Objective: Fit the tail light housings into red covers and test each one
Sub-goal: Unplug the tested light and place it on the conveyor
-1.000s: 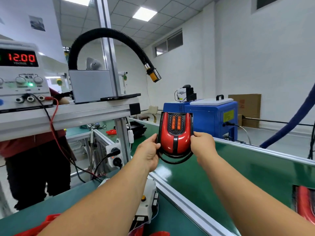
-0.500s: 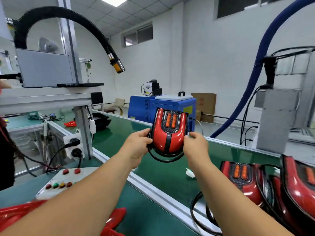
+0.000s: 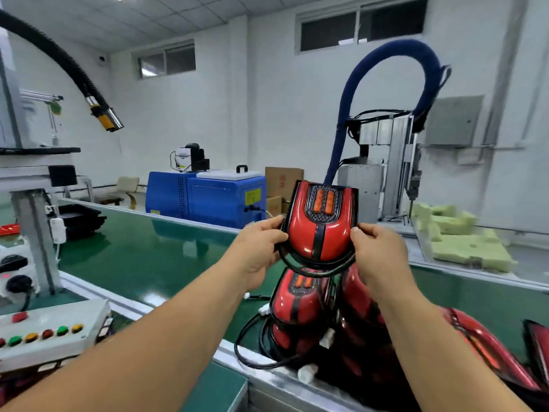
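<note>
A red tail light (image 3: 322,230) hangs in the air just above the pile of finished lights (image 3: 300,304). The left hand (image 3: 258,251) pinches one side edge and the right hand (image 3: 377,254) pinches the other, fingers curled behind. Its black cable (image 3: 315,270) loops down towards the pile. The cover looks fully seated, though blur hides the seam. Lower it level and gently, keeping the cable free of the pile's tangled wires.

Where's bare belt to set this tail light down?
Bare green belt left of the left hand, bordered by the black trays, blue machine and near rail. A narrower strip right of the pile of tail lights, in front of the foam blocks. Crowded: that pile, under the held tail light.
</note>
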